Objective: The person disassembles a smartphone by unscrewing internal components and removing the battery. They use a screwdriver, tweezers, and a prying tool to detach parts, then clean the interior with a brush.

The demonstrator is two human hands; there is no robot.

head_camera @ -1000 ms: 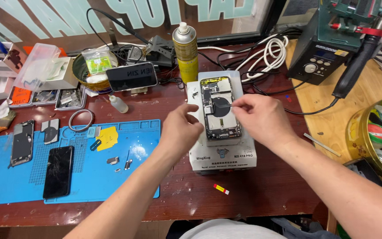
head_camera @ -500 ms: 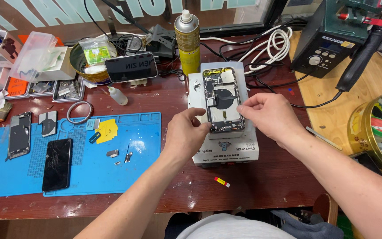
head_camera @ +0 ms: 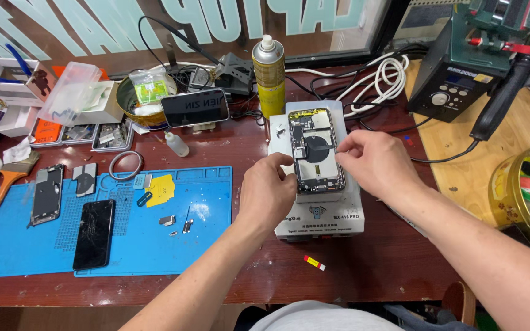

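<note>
The right hand (head_camera: pixel 378 164) hides the phone's (head_camera: pixel 315 147) right edge. The round tin (head_camera: pixel 510 196) is cut off by the picture's side. The screws on the blue mat (head_camera: pixel 210 208) are too tiny to tell.

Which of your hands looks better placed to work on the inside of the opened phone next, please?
Probably the right hand: its fingertips already pinch at the opened phone near the round black part. The left hand sits at the phone's lower left edge on the white heating pad, seemingly steadying it.
</note>
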